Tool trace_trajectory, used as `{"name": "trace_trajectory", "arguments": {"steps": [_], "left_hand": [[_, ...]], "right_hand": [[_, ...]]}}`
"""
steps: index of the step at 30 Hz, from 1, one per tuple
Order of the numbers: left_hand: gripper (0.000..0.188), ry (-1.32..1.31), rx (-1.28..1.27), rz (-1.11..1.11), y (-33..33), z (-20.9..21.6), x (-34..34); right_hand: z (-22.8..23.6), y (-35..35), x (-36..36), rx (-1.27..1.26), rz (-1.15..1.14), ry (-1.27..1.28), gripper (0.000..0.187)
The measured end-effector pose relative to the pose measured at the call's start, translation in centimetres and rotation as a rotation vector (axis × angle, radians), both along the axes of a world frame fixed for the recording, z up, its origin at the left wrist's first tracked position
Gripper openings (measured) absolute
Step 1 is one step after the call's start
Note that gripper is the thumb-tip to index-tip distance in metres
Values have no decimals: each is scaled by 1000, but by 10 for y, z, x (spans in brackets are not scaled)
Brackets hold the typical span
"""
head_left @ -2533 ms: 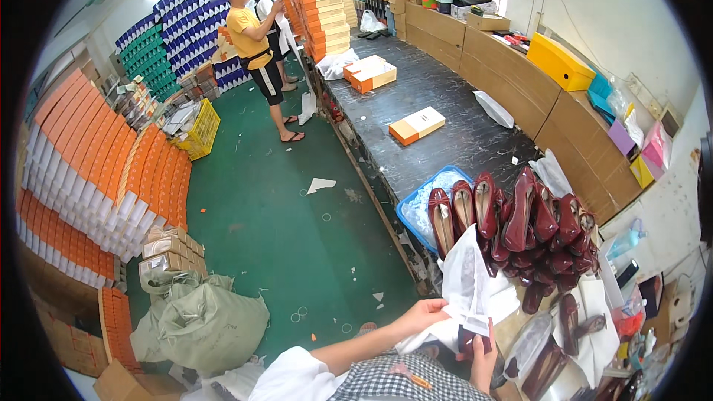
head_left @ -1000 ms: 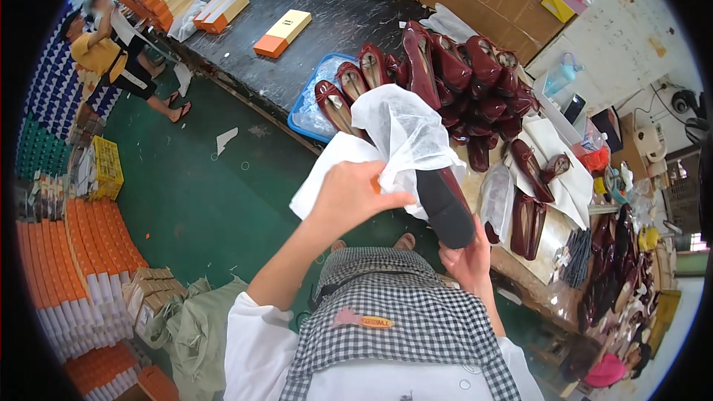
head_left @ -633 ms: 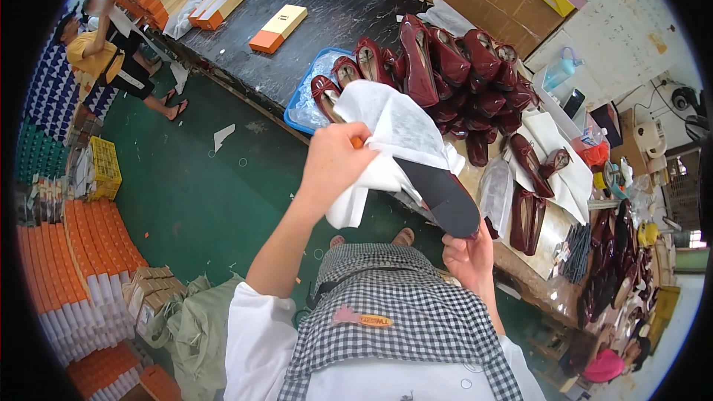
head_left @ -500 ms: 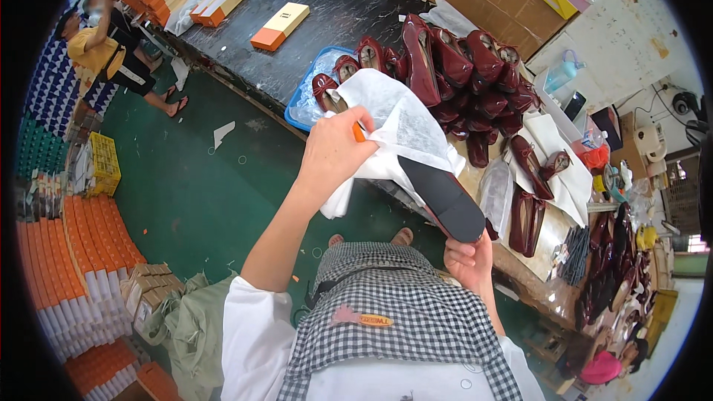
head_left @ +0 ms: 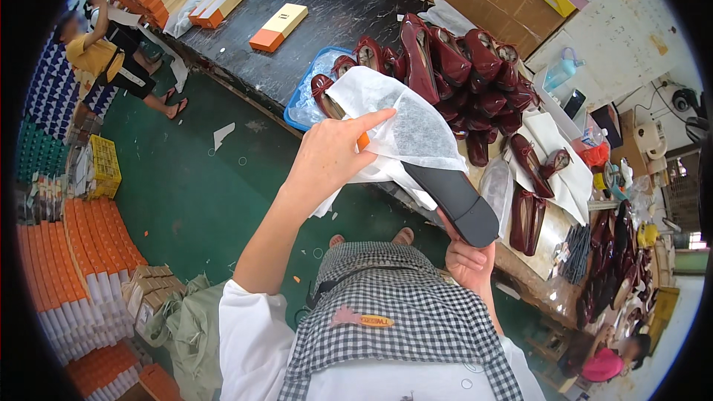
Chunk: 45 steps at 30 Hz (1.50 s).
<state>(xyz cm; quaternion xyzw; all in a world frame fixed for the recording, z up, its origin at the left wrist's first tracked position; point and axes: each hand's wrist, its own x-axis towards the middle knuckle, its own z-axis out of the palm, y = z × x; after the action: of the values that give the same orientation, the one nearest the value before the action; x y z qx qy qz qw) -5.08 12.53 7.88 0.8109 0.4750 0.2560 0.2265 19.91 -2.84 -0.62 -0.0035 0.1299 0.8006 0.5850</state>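
The bare left forearm (head_left: pixel 269 232) slanted up and rightward, its wrist nearly straight. The left hand (head_left: pixel 327 154) showed its back to the camera, the index finger (head_left: pixel 379 116) stretched out to the right and the thumb set apart below it in a gripping pose. The right forearm (head_left: pixel 488 304) rose more steeply, leaning left. The right hand (head_left: pixel 468 258) sat lower, well apart from the left, several fingers curled toward the palm and one digit reaching up and left. Both feet (head_left: pixel 403 235) showed between the arms, side by side.
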Motion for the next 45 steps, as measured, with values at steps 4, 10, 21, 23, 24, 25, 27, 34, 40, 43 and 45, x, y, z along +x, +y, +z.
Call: {"name": "trace_trajectory", "arguments": {"steps": [4,10,21,23,24,25,27,34,40,43,45], "left_hand": [[60,11,12,10,-4,2,0],[49,6,194,-257,-43,-9,29],[54,-303,-35,-26,-49,-9,35],[52,-454,-330,108,-46,-6,28],[50,-605,-389,139,-45,-13,27],[46,-691,-400,145,-46,-16,29],[39,-729,-427,92,-48,-35,38],[32,-171,-363,-108,-45,-57,92],[38,-97,-533,-171,-35,-105,125],[46,-182,-707,-194,-28,-129,126],[51,-394,-785,-229,-25,-172,118]], "right_hand": [[1,0,-2,-12,11,-10,54],[20,3,-15,-133,155,-620,48],[62,224,-5,315,-514,-1423,48],[42,204,-15,489,-332,-1630,45],[29,178,-22,510,-301,-1663,44],[15,151,-27,533,-266,-1690,43],[-38,111,19,398,-413,-2253,49],[-203,4,182,-686,339,-2918,98],[-170,3,183,-268,103,-1837,89],[-95,-16,140,14,99,-1656,84],[-45,-22,111,231,232,-1977,86]]}}
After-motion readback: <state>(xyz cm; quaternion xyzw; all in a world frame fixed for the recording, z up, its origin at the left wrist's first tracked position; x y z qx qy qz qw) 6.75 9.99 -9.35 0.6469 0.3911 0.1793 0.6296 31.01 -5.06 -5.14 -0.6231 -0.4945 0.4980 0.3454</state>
